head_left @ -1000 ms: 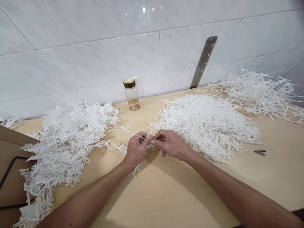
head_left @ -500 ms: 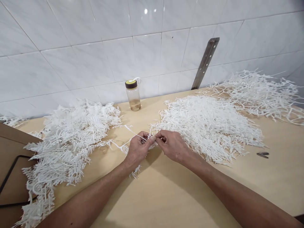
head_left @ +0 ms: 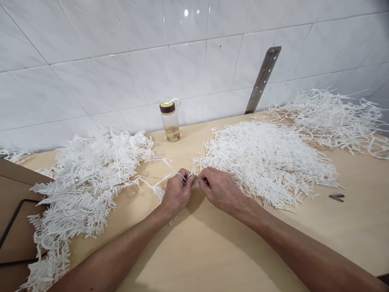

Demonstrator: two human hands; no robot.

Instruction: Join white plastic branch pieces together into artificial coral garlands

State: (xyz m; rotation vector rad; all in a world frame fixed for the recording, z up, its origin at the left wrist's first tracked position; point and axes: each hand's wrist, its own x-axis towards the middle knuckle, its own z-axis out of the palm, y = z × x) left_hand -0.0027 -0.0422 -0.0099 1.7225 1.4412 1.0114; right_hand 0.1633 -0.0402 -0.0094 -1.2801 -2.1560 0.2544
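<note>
Near the middle of the table, my left hand [head_left: 178, 190] is closed around a white branching plastic piece [head_left: 156, 189], whose thin stems trail out to the left. Small white tips stick up between its thumb and fingers. Just to the right, my right hand [head_left: 220, 187] pinches at those tips, thumb against fingertips; what lies in the pinch is too small to make out. A tangled heap of white branched pieces [head_left: 100, 174] spreads on the left. Behind my right hand lies a heap of short white sprigs [head_left: 267, 162].
A clear bottle [head_left: 170, 125] with a dark and yellow lid stands near the tiled wall. A perforated metal strip [head_left: 263, 79] leans there. Bare white stems [head_left: 337, 119] pile at the back right. Small dark metal snippers [head_left: 336, 197] lie at right, a brown box [head_left: 18, 215] at left.
My right hand has drawn slightly apart from my left thumb. The branching piece in my left hand has shifted and turned a little.
</note>
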